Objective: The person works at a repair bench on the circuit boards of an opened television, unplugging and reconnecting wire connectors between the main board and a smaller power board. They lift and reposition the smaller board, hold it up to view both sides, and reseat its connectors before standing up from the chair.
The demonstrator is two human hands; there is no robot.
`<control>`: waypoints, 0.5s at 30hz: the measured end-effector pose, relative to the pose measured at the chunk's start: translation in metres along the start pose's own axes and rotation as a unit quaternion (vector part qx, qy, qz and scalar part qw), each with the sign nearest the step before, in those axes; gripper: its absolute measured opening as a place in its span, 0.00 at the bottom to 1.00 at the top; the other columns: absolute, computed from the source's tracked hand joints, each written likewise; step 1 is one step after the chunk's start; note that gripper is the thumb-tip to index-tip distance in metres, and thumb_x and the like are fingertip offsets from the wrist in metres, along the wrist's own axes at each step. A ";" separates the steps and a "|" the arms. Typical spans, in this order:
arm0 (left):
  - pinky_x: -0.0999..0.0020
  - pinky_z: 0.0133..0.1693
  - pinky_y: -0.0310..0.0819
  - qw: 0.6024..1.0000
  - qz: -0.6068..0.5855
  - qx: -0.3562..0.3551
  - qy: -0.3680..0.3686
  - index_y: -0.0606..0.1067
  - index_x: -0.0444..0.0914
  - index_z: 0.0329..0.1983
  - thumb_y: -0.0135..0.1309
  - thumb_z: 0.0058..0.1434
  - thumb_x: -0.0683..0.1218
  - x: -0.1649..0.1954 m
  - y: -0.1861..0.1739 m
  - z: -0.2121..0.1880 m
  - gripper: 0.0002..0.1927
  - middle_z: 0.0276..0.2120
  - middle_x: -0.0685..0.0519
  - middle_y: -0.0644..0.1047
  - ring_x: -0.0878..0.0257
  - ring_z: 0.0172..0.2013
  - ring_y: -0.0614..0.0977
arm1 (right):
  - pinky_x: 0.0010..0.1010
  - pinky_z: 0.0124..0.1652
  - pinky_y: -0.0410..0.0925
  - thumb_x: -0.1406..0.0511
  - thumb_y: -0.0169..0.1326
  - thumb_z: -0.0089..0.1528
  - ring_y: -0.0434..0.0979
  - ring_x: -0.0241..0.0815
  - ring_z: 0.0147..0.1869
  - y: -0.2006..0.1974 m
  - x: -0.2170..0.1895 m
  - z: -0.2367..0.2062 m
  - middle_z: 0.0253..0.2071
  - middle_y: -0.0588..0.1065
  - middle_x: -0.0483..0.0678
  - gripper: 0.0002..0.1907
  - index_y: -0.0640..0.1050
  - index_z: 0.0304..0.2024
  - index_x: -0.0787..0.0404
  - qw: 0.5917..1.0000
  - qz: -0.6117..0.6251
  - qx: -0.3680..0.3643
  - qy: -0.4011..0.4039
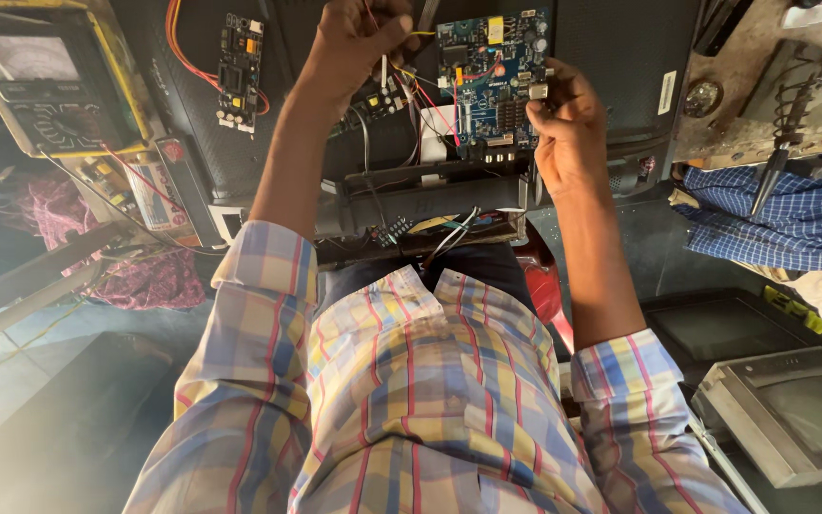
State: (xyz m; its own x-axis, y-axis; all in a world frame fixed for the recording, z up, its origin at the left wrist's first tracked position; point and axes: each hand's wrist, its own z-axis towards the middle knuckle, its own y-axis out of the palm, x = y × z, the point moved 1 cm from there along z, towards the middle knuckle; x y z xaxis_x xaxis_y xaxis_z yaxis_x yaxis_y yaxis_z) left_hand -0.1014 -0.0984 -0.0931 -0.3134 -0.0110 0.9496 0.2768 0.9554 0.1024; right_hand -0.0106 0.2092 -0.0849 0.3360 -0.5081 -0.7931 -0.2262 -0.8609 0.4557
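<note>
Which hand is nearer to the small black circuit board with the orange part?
Left. The left hand is just right of the small black circuit board; the right hand is farther, holding the blue circuit board.

Single head-worn view, looking steeply down over own chest, close above left hand [354, 43] and right hand [563, 128].
</note>
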 end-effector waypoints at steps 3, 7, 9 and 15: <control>0.74 0.30 0.74 1.000 0.017 0.004 -0.018 0.72 0.36 0.50 0.67 0.61 0.38 -0.003 -0.005 0.000 0.18 0.40 0.52 0.81 0.68 0.35 0.85 | 0.19 0.46 0.71 0.86 0.51 0.59 0.77 0.35 0.49 -0.003 0.002 0.003 0.49 0.78 0.50 0.26 0.75 0.59 0.68 1.000 -0.009 0.006 0.016; 0.72 0.39 0.83 0.999 0.011 -0.032 -0.006 0.73 0.35 0.51 0.71 0.56 0.38 -0.011 -0.007 0.005 0.23 0.40 0.55 0.81 0.67 0.39 0.85 | 0.17 0.43 0.68 0.86 0.51 0.61 0.74 0.32 0.47 -0.003 0.005 0.007 0.50 0.77 0.47 0.26 0.75 0.61 0.67 1.000 0.003 -0.025 0.002; 0.72 0.38 0.80 0.998 0.059 -0.019 -0.012 0.73 0.35 0.48 0.73 0.54 0.39 -0.015 -0.007 0.004 0.23 0.37 0.55 0.79 0.67 0.37 0.83 | 0.18 0.46 0.69 0.86 0.52 0.61 0.75 0.33 0.49 -0.001 0.007 0.009 0.50 0.77 0.47 0.27 0.75 0.61 0.67 1.000 -0.003 -0.026 -0.016; 0.72 0.34 0.73 0.997 0.058 0.031 -0.034 0.76 0.36 0.36 0.71 0.58 0.42 -0.017 -0.004 -0.015 0.12 0.30 0.57 0.75 0.69 0.31 0.78 | 0.21 0.47 0.68 0.85 0.54 0.61 0.74 0.34 0.49 0.001 0.010 0.013 0.49 0.76 0.47 0.27 0.75 0.61 0.66 0.998 -0.046 -0.018 -0.025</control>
State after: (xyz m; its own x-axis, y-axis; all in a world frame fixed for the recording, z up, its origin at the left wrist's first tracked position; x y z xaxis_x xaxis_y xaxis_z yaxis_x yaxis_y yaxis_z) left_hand -0.0838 -0.1061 -0.1051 -0.3440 0.1189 0.9314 0.2589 0.9655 -0.0277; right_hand -0.0191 0.2029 -0.0977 0.3069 -0.4255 -0.8513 -0.1638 -0.9048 0.3932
